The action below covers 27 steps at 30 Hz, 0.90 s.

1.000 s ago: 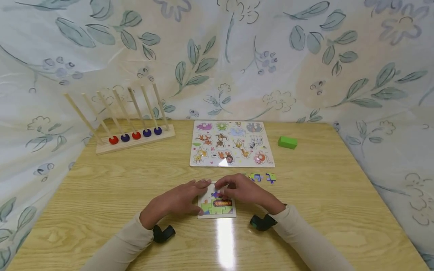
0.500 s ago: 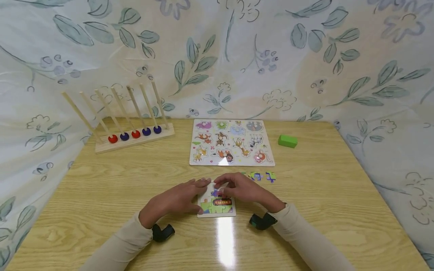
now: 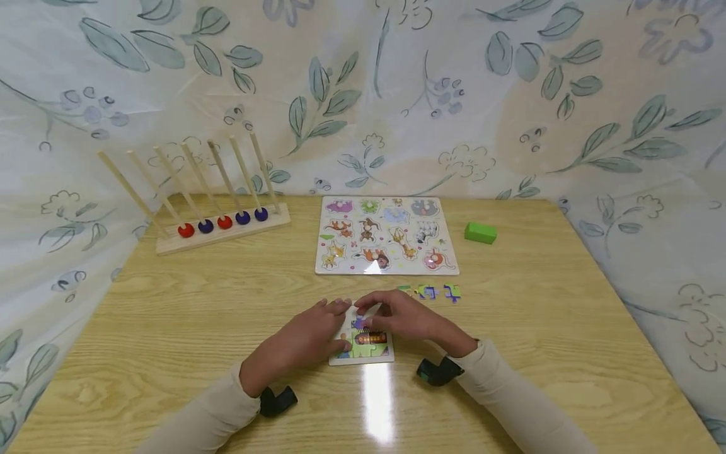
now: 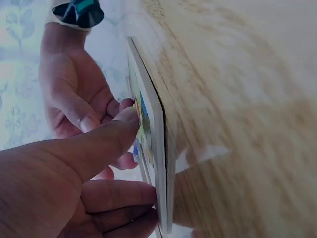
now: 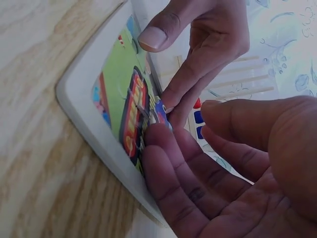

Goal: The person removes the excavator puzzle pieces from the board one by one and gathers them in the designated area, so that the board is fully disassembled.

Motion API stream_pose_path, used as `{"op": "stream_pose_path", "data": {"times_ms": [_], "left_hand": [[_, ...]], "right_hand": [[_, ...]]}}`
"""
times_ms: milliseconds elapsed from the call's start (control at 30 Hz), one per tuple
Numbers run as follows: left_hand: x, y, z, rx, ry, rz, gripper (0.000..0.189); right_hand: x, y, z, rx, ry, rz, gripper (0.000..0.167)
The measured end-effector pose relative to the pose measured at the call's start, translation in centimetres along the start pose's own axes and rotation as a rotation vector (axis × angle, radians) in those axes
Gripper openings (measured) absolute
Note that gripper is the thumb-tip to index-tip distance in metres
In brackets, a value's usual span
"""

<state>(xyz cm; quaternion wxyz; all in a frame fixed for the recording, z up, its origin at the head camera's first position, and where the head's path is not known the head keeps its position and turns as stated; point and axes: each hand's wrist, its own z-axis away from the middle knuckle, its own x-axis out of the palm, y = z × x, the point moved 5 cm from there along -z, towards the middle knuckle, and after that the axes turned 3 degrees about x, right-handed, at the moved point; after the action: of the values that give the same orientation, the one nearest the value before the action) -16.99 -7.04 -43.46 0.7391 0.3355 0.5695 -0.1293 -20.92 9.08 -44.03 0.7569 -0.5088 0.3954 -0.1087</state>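
Observation:
A small square jigsaw puzzle (image 3: pixel 363 359) with a pale border lies on the table between both hands. Green pieces and a dark, red-and-yellow picture show in it. My left hand (image 3: pixel 309 337) spreads over its left side, the thumb over the lower left pieces and the fingers at the upper left border. From the right, my right hand (image 3: pixel 405 315) reaches over the top part, its loosely bent fingertips at a purple-blue puzzle piece (image 5: pixel 159 110). In the right wrist view, its outer fingers (image 5: pixel 157 153) touch the puzzle, and nothing shows between thumb and forefinger.
Loose jigsaw pieces (image 3: pixel 452 293) lie beyond the right hand. Behind them is an animal peg puzzle board (image 3: pixel 363 268), with a green block (image 3: pixel 480 232) to its right. A wooden peg stand (image 3: pixel 227 234) with red and blue beads stands back left, near a patterned cloth (image 3: pixel 397 126).
My left thumb has moved up and inward from the puzzle's lower left corner. The right fingers have shifted slightly left over the top pieces. The head view has tilted a little.

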Motion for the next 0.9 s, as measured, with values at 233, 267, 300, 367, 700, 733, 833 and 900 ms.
{"op": "stream_pose_path", "data": {"times_ms": [233, 267, 300, 367, 700, 733, 833, 900], "left_hand": [[-0.3, 0.2, -0.1, -0.030, 0.039, 0.027, 0.059], [-0.3, 0.3, -0.2, -0.030, 0.041, 0.025, 0.059], [-0.3, 0.3, -0.2, -0.031, 0.042, 0.024, 0.058], [-0.2, 0.3, -0.3, -0.038, 0.042, 0.018, 0.056], [-0.3, 0.5, -0.6, -0.046, 0.044, -0.005, 0.060], [-0.3, 0.5, -0.6, -0.044, 0.048, -0.007, 0.061], [-0.3, 0.5, -0.6, -0.033, 0.060, -0.005, 0.066], [-0.4, 0.5, -0.5, -0.028, 0.066, -0.005, 0.068]], "right_hand": [[-0.2, -0.4, 0.1, -0.017, -0.006, 0.008, 0.037], [-0.2, -0.4, 0.1, -0.022, -0.009, 0.011, 0.037], [-0.3, -0.5, 0.1, -0.026, -0.013, 0.013, 0.037], [-0.3, -0.5, 0.1, -0.041, -0.017, 0.022, 0.036], [-0.1, -0.6, 0.0, -0.068, 0.042, -0.045, 0.031], [0.0, -0.6, -0.1, -0.069, 0.045, -0.053, 0.030], [0.5, -0.6, -0.2, -0.072, 0.037, -0.066, 0.029], [0.8, -0.5, -0.2, -0.063, 0.024, -0.067, 0.030]]}}
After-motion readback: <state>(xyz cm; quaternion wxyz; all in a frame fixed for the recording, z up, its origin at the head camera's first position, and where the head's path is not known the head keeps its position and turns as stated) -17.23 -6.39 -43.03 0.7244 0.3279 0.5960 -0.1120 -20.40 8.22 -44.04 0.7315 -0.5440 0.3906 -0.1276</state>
